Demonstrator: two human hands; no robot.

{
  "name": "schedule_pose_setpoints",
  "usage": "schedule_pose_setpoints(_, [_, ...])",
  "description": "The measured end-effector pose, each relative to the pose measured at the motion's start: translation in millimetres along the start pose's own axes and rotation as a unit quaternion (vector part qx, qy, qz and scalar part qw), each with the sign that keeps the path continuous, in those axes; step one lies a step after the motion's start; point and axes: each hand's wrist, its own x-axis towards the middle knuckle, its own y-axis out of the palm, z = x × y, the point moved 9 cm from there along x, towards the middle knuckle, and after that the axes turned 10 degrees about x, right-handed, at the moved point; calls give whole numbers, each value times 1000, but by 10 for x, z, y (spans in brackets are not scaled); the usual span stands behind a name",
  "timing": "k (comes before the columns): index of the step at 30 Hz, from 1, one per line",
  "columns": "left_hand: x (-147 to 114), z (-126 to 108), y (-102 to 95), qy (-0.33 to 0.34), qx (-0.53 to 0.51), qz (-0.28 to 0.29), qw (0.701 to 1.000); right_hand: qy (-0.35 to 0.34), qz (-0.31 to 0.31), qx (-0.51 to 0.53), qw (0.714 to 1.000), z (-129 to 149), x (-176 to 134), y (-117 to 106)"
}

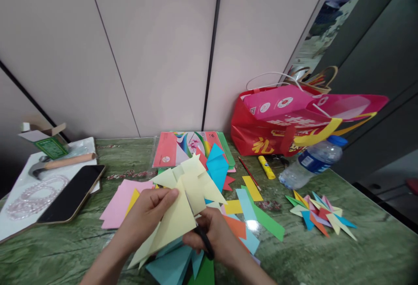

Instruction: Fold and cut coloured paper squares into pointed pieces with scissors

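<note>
The scissors (205,245) are showing little more than a black handle; their blades are mostly disappearing behind the pale yellow sheet (173,222), so how widely they are spreading is proving hard to tell. The right hand (212,233) is grasping that handle, with the exact finger placement in the loops partly hiding from view. The left hand (150,210) is pinching the sheet, its thumb pressing on top while the paper is covering the fingertips beneath. Both forearms are running out past the lower edge. Relative to the red bag (250,122), the sheet is sitting in front and to the left, above a jumble of colored papers (171,264) that it is partly screening. It is looking smooth, plain and tilted, with a narrow slit dividing a broad panel from a smaller squarish flap (similar pale pieces are overlapping behind, so its far outline is blurring into theirs). In front of the bag and to its right, a cluster of pointed paper pieces (321,213) is lying.
</note>
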Motion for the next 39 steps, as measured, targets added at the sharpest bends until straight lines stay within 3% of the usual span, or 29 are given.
schedule_pose_setpoints(4, [-2, -57, -32, 18, 32, -24, 999, 24, -2, -7, 1000, -56, -3, -22])
schedule_pose_setpoints(9, [-7, -42, 2, 11, 6, -3, 1000, 33, -13, -11, 999, -39, -12, -9])
schedule_pose_setpoints(18, [3, -64, 69, 35, 21, 25, 999, -45, 65, 66, 995, 189, -14, 166])
schedule_pose_setpoints(22, [4, -40, 49, 32, 28, 12, 999, -53, 76, 69, 993, 229, -21, 179])
schedule_pose_setpoints(29, [11, -47, 78, 35, 20, 27, 999, -37, 29, 46, 998, 44, 46, 74])
schedule_pose_setpoints(39, [7, -38, 89, 27, 9, 31, 999, -34, 23, 47, 998, 145, 11, 105])
